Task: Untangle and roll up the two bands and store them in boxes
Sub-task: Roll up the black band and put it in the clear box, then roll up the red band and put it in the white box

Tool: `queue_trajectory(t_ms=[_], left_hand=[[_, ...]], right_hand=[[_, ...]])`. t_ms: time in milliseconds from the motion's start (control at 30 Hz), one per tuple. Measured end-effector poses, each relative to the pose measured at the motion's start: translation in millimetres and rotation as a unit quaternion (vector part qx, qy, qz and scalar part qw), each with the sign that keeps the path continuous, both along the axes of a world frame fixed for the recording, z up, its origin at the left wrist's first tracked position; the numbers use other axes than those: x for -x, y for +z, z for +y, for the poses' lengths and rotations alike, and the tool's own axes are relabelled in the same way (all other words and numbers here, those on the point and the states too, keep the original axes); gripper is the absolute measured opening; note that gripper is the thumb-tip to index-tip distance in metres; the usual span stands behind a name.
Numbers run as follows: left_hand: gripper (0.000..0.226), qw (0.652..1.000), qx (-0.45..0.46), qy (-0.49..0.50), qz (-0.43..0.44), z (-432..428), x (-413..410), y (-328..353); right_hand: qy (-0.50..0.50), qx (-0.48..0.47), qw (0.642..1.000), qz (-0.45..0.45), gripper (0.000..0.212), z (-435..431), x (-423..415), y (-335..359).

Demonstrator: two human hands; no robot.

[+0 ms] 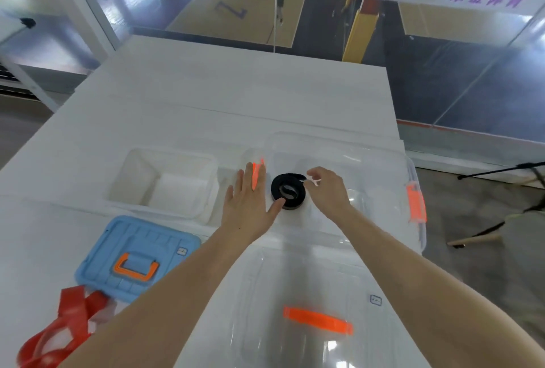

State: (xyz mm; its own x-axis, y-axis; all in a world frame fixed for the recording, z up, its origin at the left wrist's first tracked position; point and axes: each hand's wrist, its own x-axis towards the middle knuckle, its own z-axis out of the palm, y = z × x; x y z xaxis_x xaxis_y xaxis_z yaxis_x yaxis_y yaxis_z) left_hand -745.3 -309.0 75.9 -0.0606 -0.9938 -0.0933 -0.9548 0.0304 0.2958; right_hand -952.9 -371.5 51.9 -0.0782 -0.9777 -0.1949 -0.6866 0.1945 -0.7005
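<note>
A black band, rolled into a loose coil, lies inside the clear plastic box at the right. My left hand is spread flat beside the coil, its thumb touching the coil's near edge. My right hand hovers over the coil's right side with fingers loosely curled, its fingertips at the band's outer end; I cannot tell whether they pinch it. A red band lies unrolled in a heap at the table's near left corner.
A white box stands to the left of the clear one. A blue lid with an orange handle lies near the red band. A clear lid with an orange handle lies in front. The table's right edge drops to the floor.
</note>
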Motion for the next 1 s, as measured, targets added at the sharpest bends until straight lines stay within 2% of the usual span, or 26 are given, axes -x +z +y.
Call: queue_trajectory(t_ms=[100, 200, 300, 600, 800, 1000], left_hand=[[0.084, 0.999, 0.039, -0.025, 0.017, 50, 3, 7], [0.076, 0.998, 0.034, -0.033, 0.049, 108, 3, 2], [0.068, 0.997, 0.010, -0.028, 0.070, 164, 1, -13], [0.064, 0.994, -0.092, -0.048, 0.021, 261, -8, -55], [0.063, 0.996, -0.079, -0.046, 0.001, 301, -35, -55], [0.063, 0.997, -0.073, -0.004, -0.009, 346, -98, -51]], right_hand=[[0.027, 0.097, 0.993, 0.068, 0.024, 65, 3, 34], [0.018, 0.177, 0.977, 0.117, 0.022, 141, 11, 49], [-0.016, 0.215, 0.967, 0.134, 0.021, 214, 28, 38], [-0.074, 0.107, 0.982, 0.136, 0.024, 345, 51, -12], [-0.020, 0.088, 0.985, 0.148, 0.025, 375, 3, -19], [0.041, 0.102, 0.984, 0.138, 0.025, 396, -73, -21]])
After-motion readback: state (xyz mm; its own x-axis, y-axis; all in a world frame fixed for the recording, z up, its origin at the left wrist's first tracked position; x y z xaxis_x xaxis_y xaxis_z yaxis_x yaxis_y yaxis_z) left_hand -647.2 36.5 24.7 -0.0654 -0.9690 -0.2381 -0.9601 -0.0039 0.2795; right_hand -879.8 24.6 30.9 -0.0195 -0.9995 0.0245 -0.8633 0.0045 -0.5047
